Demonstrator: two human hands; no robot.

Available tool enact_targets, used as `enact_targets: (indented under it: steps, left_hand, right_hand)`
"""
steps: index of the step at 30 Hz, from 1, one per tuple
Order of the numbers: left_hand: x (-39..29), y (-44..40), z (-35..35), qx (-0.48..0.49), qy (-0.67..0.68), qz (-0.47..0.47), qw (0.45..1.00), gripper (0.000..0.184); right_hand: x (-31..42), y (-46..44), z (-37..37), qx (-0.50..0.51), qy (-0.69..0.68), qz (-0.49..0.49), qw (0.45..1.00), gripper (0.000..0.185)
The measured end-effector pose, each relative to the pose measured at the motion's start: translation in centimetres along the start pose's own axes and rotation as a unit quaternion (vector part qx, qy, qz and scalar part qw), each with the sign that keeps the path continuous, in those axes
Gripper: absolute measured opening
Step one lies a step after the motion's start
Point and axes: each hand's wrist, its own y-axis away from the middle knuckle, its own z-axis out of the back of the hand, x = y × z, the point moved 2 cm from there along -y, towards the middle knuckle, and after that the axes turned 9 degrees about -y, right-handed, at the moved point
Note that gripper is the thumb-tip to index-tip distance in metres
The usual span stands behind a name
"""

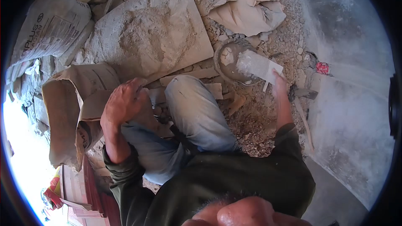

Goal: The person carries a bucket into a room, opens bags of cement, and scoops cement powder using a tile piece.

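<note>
My right hand (pixel 280 84) grips the near end of a flat, pale rectangular piece (pixel 261 66), thumb on top. White powder covers its far part, which reaches over a round metal pan (pixel 218 65). Inside the pan lies a pale lump (pixel 227 56) with some greyish material. My left hand (pixel 125 101) hangs above my left knee, beside an opened brown paper sack (pixel 63 113). Its fingers are loosely bent and somewhat apart, with nothing visible in them.
A board (pixel 197 25) heaped with grey powder (pixel 150 37) lies ahead. Beyond the pan is a crumpled paper bag (pixel 247 14); a full printed sack (pixel 54 25) stands far left. Rubble (pixel 259 129) covers the ground by a grey wall (pixel 347 113). A stick (pixel 305 123) leans there.
</note>
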Motion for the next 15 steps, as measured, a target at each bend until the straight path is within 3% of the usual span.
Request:
enact_targets:
  steps: [5, 9, 15]
  left_hand:
    - [-0.2, -0.9, -0.1, 0.010, -0.028, 0.013, 0.999, 0.028]
    - [-0.7, -1.0, 0.1, 0.008, 0.034, 0.059, 0.998, 0.028]
    - [-1.6, -1.1, 0.6, -0.005, 0.024, 0.052, 0.998, 0.028]
  right_hand:
    - [-0.7, -1.4, 0.1, 0.019, 0.051, -0.010, 0.998, 0.034]
    - [-0.6, -1.7, -1.7, 0.040, 0.075, 0.009, 0.996, 0.030]
    - [0.6, -2.9, -7.0, 0.158, 0.160, -0.008, 0.974, 0.033]
